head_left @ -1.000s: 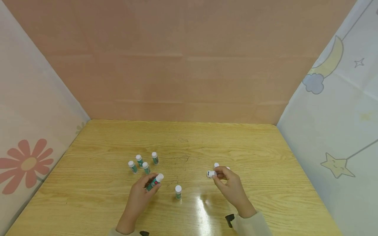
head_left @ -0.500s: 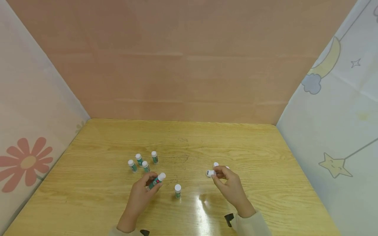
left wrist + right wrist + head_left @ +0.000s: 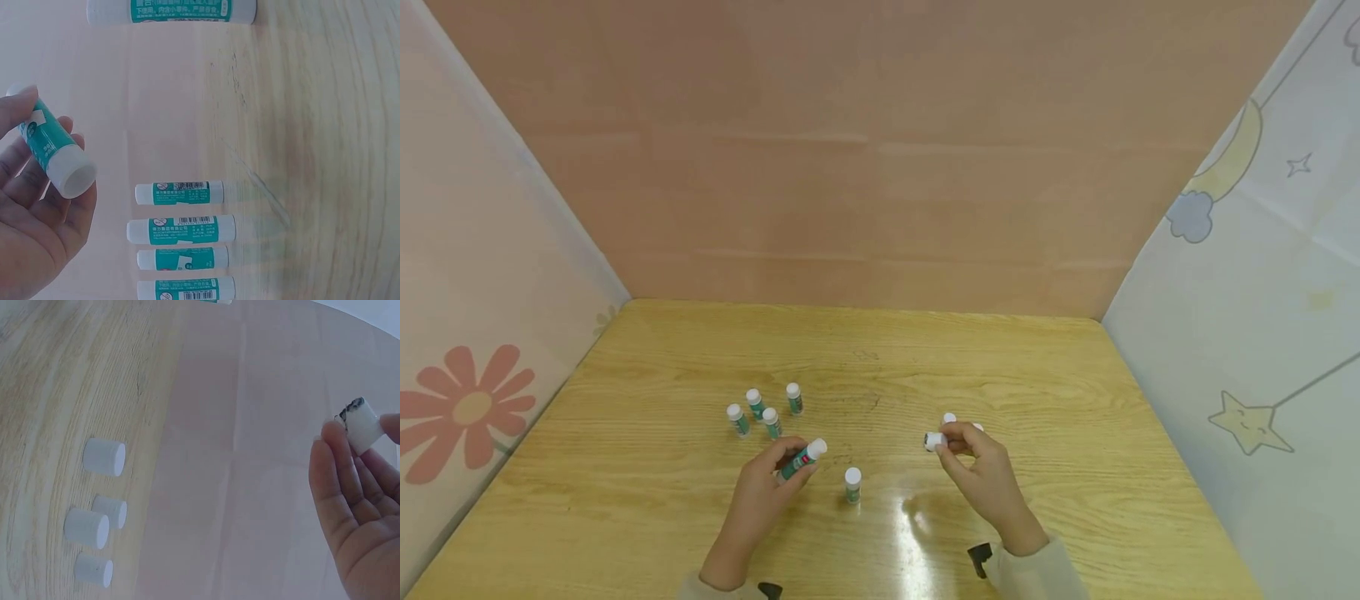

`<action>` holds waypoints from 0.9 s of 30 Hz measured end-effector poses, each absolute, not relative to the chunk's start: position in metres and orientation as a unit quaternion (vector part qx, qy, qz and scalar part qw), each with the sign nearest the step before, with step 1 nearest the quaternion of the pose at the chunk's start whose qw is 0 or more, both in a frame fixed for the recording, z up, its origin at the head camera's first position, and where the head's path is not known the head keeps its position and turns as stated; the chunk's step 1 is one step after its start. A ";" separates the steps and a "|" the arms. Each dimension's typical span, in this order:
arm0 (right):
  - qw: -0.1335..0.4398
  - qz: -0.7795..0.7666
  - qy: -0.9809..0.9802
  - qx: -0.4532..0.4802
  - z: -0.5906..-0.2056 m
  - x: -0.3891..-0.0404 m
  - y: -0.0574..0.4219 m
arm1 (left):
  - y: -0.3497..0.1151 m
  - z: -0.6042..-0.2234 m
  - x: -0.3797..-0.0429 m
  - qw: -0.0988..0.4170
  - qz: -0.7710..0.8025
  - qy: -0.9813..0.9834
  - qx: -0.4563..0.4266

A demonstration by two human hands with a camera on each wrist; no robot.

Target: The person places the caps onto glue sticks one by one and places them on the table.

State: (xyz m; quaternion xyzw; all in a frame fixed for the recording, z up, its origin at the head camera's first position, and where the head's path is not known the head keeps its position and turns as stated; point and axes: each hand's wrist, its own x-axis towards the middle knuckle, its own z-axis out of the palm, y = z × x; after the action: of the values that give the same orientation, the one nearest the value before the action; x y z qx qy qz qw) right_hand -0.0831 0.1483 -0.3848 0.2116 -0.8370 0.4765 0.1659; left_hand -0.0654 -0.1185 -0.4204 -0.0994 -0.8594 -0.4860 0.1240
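Observation:
My left hand grips a green-and-white glue stick, tilted with its white end up and to the right. In the left wrist view, thumb and fingers wrap the green label and a round white end faces the camera. My right hand pinches a white cap between thumb and fingers, its rim smeared with something dark. Another glue stick stands upright between the hands. Several more white caps stand near my right hand, mostly hidden behind it in the head view.
Several upright glue sticks stand in a loose group beyond my left hand. The wooden table meets a plain brownish backdrop. Printed side curtains close in the left and right edges.
The glue stick in my left hand has shifted slightly right and tilted further over. My right hand stays almost in place, with the cap turned a little.

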 end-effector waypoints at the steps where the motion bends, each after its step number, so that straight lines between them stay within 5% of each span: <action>1: 0.169 0.476 -0.836 0.214 -0.381 -0.082 0.147 | -0.118 -0.420 -0.066 0.125 -0.486 -0.859 -0.101; 27: 0.167 0.494 -0.821 0.230 -0.389 -0.083 0.144 | -0.107 -0.414 -0.065 0.084 -0.504 -0.854 -0.101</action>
State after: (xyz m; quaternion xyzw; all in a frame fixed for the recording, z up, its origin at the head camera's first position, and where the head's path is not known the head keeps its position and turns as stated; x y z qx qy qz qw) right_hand -0.0827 0.1444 -0.3888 0.2303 -0.8214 0.4942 0.1673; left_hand -0.0646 -0.1065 -0.4138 -0.1006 -0.8536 -0.5042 0.0837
